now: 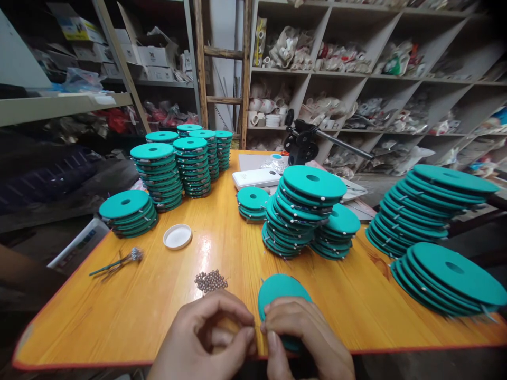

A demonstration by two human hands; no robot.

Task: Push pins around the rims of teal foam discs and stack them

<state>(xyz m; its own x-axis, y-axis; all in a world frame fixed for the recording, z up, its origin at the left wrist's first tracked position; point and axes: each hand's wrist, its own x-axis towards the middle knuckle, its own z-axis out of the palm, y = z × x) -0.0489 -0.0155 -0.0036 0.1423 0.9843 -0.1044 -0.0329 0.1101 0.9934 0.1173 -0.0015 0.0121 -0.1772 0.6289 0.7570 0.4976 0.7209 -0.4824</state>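
Observation:
At the table's front edge, my left hand (209, 335) is closed, thumb and forefinger pinched together. Whatever it grips is too small to make out. Close beside it on the right, my right hand (303, 338) is closed at the left edge of a green foam line-winding disc (283, 290). Its fingers cover much of the disc's lower part. The two sets of fingertips nearly meet. Just beyond my left hand lies a small heap of dark metallic beads (211, 281). A round white lid (177, 236) sits farther back on the left.
Stacks of green discs stand at the back left (158, 174), centre (304, 211) and right (431, 206). A bundle of thin wire-like pieces (119, 263) lies at left. Behind are a white power-bank-like box (256, 178), a black clamp stand (303, 142), and a wooden ladder (224, 53) near shelves.

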